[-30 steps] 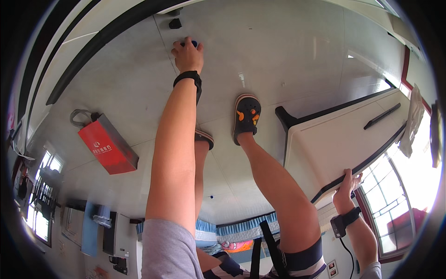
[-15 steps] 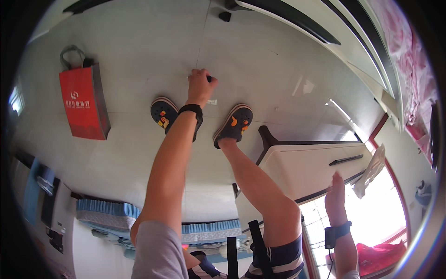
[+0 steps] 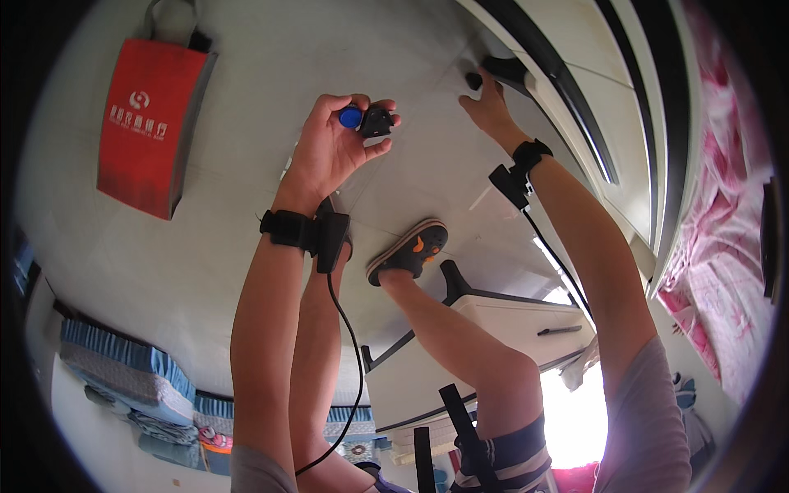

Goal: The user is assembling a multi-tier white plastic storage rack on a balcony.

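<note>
Hands first: the left hand [image 3: 329, 152] is gripping a small black gadget [image 3: 376, 122] with a blue round cap [image 3: 351, 117] on it, pinched between thumb and fingertips, held up above the pale floor [image 3: 246, 238]. The right hand [image 3: 491, 107] is reaching out to another small black piece [image 3: 473, 80] lying on the floor, right by the dark foot [image 3: 505, 70] of a white furniture unit [image 3: 600, 90]. Its fingertips are touching or nearly touching that piece, but I can't tell if it's actually grasping it; the fingers are looking loosely spread, not clenched.

Both wrists are wearing black straps [image 3: 300, 232], with a thin black cable [image 3: 349, 345] trailing down from the left one. Down below, the person's bare legs are showing, one foot in a dark sandal [image 3: 408, 251] with orange marks. Off to the left, a red paper bag [image 3: 152, 115] is sitting on the floor, well apart from both hands. A white cabinet [image 3: 485, 329] with a dark handle is standing just beside the sandal.
</note>
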The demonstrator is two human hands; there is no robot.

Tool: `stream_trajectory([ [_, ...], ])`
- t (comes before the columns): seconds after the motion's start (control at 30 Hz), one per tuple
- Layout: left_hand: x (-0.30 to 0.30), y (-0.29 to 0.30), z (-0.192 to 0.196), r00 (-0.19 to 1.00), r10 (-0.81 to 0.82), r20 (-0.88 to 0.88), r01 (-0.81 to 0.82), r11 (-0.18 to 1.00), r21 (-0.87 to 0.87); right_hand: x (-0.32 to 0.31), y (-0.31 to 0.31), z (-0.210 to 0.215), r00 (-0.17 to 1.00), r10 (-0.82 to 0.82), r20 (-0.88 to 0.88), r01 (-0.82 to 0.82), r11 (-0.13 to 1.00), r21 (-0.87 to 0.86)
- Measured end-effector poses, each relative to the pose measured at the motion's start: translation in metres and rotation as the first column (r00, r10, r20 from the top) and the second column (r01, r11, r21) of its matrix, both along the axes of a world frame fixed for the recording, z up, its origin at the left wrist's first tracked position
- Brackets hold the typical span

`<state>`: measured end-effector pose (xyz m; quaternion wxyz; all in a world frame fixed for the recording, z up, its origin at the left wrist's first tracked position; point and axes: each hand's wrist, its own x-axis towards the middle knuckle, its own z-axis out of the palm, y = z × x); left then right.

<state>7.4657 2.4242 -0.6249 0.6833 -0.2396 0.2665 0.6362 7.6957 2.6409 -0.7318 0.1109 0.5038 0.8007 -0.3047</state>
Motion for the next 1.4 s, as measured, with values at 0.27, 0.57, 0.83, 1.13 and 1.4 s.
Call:
stream_trajectory([
  [0.27,-0.004,-0.071,-0.059,0.97,0.131,-0.204,-0.208,0.885,-0.417,-0.009,-0.005,-0.068,0.914,-0.376,0.153,0.364,0.926,0.101],
  [0.57,-0.004,-0.119,-0.034,0.955,0.211,-0.208,-0.287,0.834,-0.471,-0.094,-0.114,0.013,0.781,-0.608,0.14,0.537,0.542,-0.646],
  [0.83,-0.05,-0.068,0.13,0.626,-0.191,-0.756,-0.361,0.789,-0.498,-0.256,-0.195,0.206,0.682,-0.677,0.277,0.378,0.002,-0.926],
  [1.13,-0.161,-0.056,0.234,0.186,-0.256,-0.949,-0.478,0.82,-0.315,-0.413,-0.166,0.327,0.786,-0.565,0.252,0.371,0.105,-0.923],
  [1.4,-0.214,-0.057,0.23,0.265,-0.159,-0.951,-0.73,0.611,-0.306,-0.467,-0.155,0.289,0.926,-0.215,0.31,0.353,0.205,-0.913],
])
